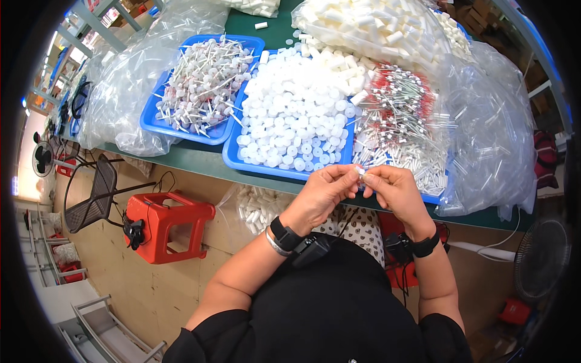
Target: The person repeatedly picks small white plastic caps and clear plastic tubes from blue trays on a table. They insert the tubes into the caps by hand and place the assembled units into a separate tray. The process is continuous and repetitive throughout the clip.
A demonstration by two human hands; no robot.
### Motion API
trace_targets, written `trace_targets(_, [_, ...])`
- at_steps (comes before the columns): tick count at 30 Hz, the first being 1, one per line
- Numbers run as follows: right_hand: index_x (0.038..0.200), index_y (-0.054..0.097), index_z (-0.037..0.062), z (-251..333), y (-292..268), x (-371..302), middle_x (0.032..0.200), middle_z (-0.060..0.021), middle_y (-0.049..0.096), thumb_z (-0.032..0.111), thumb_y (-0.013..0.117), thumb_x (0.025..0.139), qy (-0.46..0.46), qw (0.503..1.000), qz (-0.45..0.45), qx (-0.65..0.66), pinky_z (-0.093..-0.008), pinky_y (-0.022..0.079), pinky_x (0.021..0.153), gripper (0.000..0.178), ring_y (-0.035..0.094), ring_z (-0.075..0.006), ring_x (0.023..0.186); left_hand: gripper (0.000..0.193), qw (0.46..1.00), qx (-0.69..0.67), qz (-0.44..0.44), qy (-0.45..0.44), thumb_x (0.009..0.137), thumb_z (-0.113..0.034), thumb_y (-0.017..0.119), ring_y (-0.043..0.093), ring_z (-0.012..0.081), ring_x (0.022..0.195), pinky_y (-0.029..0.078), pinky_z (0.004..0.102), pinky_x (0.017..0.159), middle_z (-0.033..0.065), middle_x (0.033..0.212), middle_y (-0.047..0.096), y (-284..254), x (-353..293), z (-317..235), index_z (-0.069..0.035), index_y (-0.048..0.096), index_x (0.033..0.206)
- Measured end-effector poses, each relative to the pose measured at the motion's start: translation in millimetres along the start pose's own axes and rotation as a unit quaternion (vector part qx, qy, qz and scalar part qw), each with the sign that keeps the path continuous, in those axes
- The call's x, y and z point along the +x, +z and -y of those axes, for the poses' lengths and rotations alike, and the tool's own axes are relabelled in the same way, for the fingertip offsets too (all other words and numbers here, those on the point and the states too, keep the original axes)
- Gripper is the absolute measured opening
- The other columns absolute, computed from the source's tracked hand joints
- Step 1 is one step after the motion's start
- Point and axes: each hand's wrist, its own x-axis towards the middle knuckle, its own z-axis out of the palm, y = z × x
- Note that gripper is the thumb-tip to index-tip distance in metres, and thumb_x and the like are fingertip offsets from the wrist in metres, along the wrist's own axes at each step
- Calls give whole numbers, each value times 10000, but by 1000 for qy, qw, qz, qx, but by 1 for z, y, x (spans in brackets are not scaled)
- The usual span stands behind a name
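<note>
My left hand (330, 189) and my right hand (394, 190) meet over the front edge of the table, fingertips pinched together. Between them is a small white plastic piece (361, 172), mostly covered by the fingers, so its exact shape is hidden. Just beyond my left hand, a blue tray holds many translucent white round discs (296, 127) with a hole in the middle. Past my right hand lie short white tubes (417, 172) and a heap of thin metal pins with red and white ends (402, 100).
Farther left, another blue tray (151, 124) holds thin rods fitted with discs. Behind are a bag of white foam-like cylinders (387, 27) and clear plastic bags (484, 127) at the right. A red stool (163, 227) and a dark chair (94, 193) stand on the floor at left; a fan (541, 260) at right.
</note>
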Motion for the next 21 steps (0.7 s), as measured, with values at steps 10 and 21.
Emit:
trace_targets(10, [985, 688, -17, 1, -4, 3, 813, -64, 693, 117, 623, 943, -73, 991, -77, -86, -268, 466, 569, 155, 595, -108, 628, 268, 997, -68, -20, 39, 968, -221, 643, 604, 78, 776, 510, 203, 714, 10, 881, 647, -3, 5, -6, -12, 632, 1136])
trace_targets(21, [752, 662, 62, -22, -10, 28, 763, -68, 605, 110, 713, 755, -309, 769, -43, -558, -387, 432, 749, 70, 573, -259, 806, 317, 993, -7, -88, 79, 980, -232, 621, 672, 192, 986, 561, 294, 860, 103, 1048, 658, -2, 1, -16, -16, 585, 1210])
